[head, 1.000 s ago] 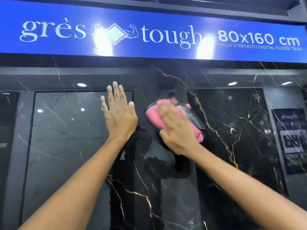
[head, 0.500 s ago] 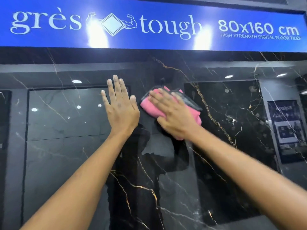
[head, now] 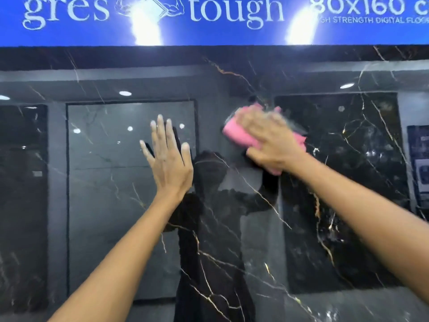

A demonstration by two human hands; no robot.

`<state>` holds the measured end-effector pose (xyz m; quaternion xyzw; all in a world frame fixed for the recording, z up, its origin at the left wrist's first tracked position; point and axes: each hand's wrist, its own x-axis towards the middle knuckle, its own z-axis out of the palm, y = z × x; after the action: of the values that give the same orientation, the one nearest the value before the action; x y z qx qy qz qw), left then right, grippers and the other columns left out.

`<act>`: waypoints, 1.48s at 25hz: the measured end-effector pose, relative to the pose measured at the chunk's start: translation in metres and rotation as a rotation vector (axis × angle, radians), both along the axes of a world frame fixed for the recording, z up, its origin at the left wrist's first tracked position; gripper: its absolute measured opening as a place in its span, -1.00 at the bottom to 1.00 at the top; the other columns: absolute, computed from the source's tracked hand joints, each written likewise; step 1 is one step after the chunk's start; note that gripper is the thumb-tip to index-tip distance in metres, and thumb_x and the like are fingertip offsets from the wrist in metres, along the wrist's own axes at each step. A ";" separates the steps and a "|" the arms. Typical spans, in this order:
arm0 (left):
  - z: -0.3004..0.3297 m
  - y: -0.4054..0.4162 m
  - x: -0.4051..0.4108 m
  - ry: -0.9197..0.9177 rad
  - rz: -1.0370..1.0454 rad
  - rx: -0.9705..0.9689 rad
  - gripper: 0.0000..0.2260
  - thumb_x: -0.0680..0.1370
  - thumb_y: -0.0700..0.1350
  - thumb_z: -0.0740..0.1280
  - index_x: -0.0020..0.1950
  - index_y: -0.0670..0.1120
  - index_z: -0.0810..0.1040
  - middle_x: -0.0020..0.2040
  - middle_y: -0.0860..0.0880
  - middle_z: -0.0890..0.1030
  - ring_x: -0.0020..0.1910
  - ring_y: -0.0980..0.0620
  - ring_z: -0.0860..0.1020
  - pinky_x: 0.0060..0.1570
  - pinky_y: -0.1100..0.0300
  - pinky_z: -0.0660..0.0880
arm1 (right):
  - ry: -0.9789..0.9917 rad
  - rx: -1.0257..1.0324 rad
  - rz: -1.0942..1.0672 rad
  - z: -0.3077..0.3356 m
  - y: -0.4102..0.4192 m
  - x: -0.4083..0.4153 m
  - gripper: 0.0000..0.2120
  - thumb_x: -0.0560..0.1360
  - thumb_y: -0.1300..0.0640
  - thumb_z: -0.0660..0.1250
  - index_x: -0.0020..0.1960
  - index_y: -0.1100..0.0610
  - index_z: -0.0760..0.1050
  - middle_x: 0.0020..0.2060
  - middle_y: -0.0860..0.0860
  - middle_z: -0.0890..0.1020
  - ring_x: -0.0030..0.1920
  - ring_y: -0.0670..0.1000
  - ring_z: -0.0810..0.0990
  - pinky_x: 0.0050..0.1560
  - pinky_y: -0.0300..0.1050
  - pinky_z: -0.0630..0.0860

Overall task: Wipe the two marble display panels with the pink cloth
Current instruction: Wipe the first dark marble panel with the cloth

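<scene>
Item: glossy black marble panel (head: 232, 228), gold-veined, filling your view.
Your left hand (head: 170, 163): fingers spread, palm flat on the panel at 9 o'clock of the pink cloth (head: 236, 133).
Your right hand (head: 274, 145): fingers straight, blurred, pressing that cloth against the panel.
At 12 o'clock: blue sign (head: 209, 33), reading "tough".

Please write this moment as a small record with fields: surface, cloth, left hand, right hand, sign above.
surface: glossy black marble panel with gold veins, reflecting the person and ceiling lights
cloth: pink cloth, bunched against the panel
left hand: left hand flat on the panel, fingers straight
right hand: right hand pressing the cloth, blurred
sign above: blue sign, "gres tough"
</scene>
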<state>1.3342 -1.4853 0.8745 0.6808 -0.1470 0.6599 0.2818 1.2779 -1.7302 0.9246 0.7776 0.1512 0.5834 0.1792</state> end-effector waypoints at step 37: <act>-0.143 0.000 -0.014 0.133 0.041 0.139 -0.50 0.62 -0.13 0.04 0.57 -0.18 0.15 0.59 -0.11 0.09 0.58 -0.04 0.01 0.54 -0.03 -0.09 | 0.025 -0.322 0.034 -0.198 -0.012 -0.010 -0.30 0.33 -0.05 0.23 0.45 0.13 0.30 0.45 0.08 0.37 0.44 0.13 0.29 0.32 0.12 0.20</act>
<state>1.3197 -1.4850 0.7315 0.7438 -0.1594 0.6072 0.2297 1.2675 -1.7420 0.7263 0.7434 0.2582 0.5447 0.2897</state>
